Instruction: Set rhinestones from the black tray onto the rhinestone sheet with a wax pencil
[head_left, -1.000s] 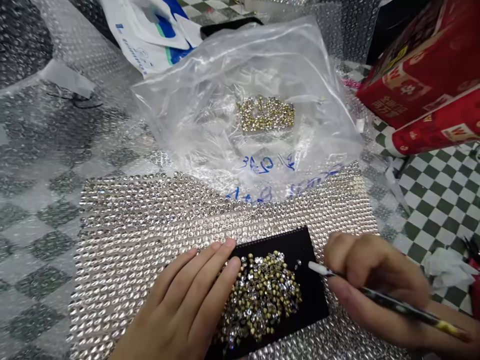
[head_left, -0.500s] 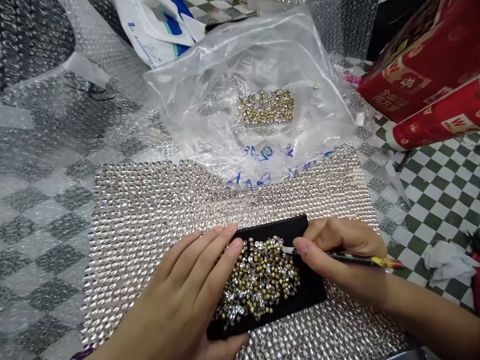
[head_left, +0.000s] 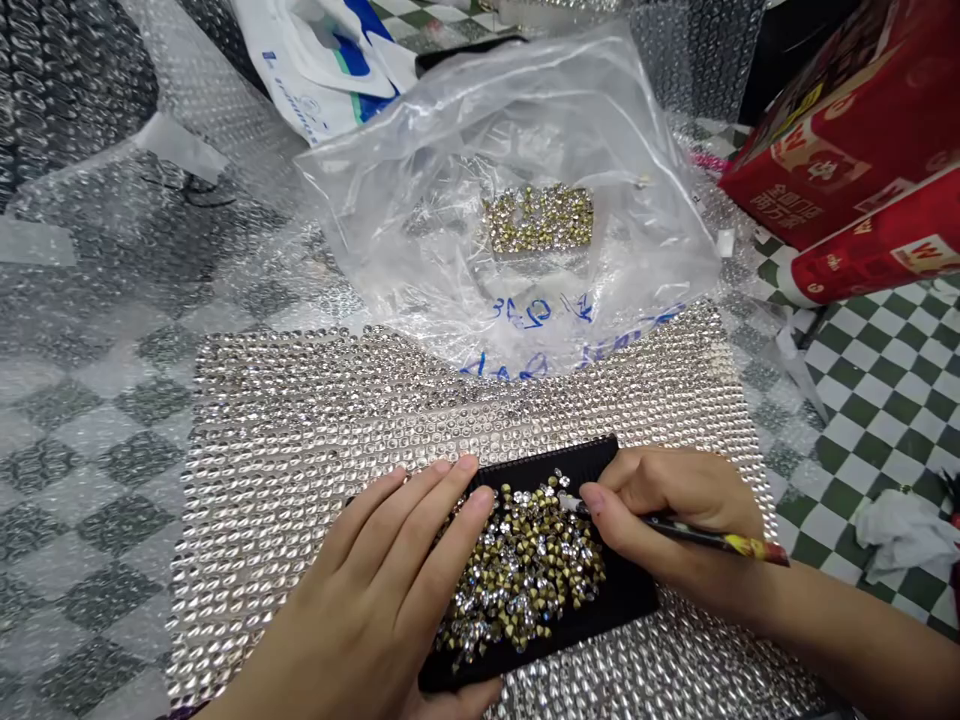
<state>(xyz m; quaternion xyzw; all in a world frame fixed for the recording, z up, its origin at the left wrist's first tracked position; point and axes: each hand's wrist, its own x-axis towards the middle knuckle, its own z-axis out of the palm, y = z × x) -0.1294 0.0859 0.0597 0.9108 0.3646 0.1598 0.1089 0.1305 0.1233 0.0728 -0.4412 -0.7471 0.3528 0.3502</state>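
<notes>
My left hand [head_left: 412, 570] is closed about the left side of a black tray [head_left: 626, 585], its fingers over the near face and the thumb at the lower edge. Many small pointed rhinestones [head_left: 525, 560], gold-backed and clear, lie heaped on the tray. Between thumb and fingers, my right hand [head_left: 675, 500] grips a thin dark pencil [head_left: 697, 537] with a yellow and red end. Its white tip touches stones near the heap's upper right. Under the tray spreads a sheet covered in rows of shiny rhinestones [head_left: 262, 500].
A clear plastic bag [head_left: 420, 230] with blue writing lies beyond the sheet, with a patch of gold and clear stones [head_left: 540, 220] at its middle. Bubble wrap [head_left: 150, 280] covers the left. Red packages [head_left: 847, 150] stand right, above crumpled tissue [head_left: 904, 530] on the checked tablecloth [head_left: 892, 390].
The pencil's tip has shifted slightly down among the stones, and its rear end has dipped. A few stones at the heap's top edge now sit apart. My left hand keeps its hold.
</notes>
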